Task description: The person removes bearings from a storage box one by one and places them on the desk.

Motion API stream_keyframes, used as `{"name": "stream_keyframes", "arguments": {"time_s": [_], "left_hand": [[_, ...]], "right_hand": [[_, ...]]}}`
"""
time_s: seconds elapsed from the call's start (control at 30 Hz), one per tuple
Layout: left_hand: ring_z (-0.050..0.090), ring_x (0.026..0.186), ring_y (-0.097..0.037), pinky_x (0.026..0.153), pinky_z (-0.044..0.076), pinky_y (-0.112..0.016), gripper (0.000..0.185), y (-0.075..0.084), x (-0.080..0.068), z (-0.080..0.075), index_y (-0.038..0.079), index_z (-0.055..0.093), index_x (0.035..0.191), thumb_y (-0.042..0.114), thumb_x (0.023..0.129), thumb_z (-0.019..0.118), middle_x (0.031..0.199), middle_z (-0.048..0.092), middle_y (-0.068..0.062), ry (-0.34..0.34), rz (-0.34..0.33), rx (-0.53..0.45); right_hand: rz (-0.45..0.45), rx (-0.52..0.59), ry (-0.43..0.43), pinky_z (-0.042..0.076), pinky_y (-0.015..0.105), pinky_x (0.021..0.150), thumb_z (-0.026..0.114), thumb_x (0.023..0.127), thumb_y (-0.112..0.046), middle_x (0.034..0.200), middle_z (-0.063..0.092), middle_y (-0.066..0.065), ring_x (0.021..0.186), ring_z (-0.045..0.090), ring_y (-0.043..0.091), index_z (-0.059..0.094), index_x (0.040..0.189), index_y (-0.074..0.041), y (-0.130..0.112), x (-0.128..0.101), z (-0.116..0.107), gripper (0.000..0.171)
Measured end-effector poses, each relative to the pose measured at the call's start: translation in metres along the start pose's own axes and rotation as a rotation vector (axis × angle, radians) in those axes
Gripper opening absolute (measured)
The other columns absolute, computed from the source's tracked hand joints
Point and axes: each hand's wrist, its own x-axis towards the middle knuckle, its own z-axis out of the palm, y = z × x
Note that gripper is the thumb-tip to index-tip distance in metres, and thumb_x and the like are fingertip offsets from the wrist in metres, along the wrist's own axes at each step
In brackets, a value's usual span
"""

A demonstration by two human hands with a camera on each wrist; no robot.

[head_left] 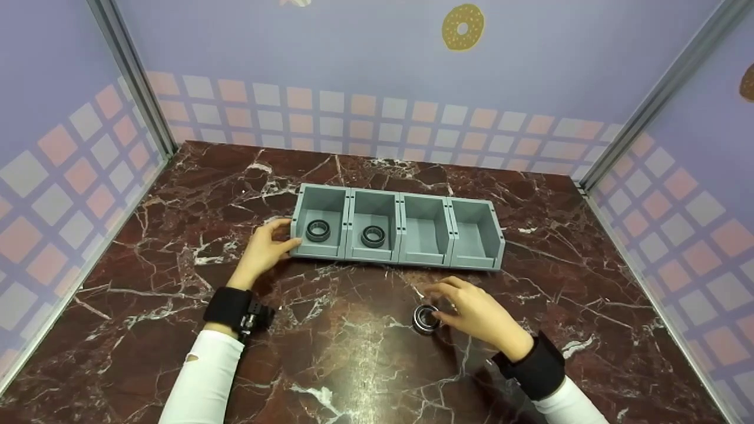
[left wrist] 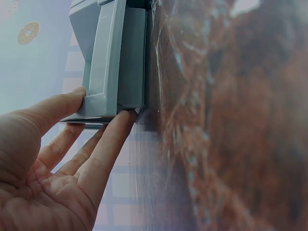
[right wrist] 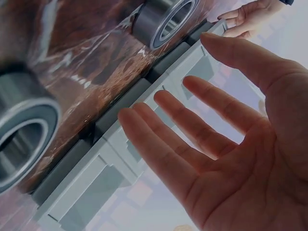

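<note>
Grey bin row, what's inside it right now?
The leftmost compartment holds one metal ring; the second compartment holds another ring. Nothing shows in the third compartment or the fourth compartment. What lies directly beneath each ring is covered.

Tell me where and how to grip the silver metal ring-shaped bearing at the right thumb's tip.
Best pinch the silver metal ring-shaped bearing across its round outer wall, the right hand coming from above and slightly from the right, where it hovers. The bearing lies flat, open bore upward, so that wall stands exposed.
</note>
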Motion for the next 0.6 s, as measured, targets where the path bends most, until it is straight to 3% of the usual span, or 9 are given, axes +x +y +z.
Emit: {"name": "stream_keyframes", "arguments": {"time_s": [0.33,0.6], "left_hand": [[0.066,0.115,-0.044,0.076,0.063,-0.031,0.059,0.001,0.0,0.0,-0.004,0.043,0.152,0.013,0.101,0.066,0.148,0.053,-0.033,0.012,-0.015,0.006],[0.065,0.119,-0.045,0.074,0.063,-0.027,0.059,0.0,0.001,0.001,-0.006,0.043,0.151,0.012,0.1,0.066,0.148,0.053,-0.033,0.013,-0.01,-0.006]], "right_hand": [[0.078,0.028,0.058,0.06,0.046,0.089,0.078,0.091,-0.015,0.12,0.07,0.013,0.104,0.071,0.03,0.067,0.13,-0.005,0.017,-0.009,-0.006,0.042],[0.183,0.029,0.109,0.058,0.049,0.094,0.078,0.09,-0.014,0.121,0.07,0.014,0.109,0.07,0.032,0.067,0.13,-0.004,0.032,-0.014,-0.012,0.042]]}}
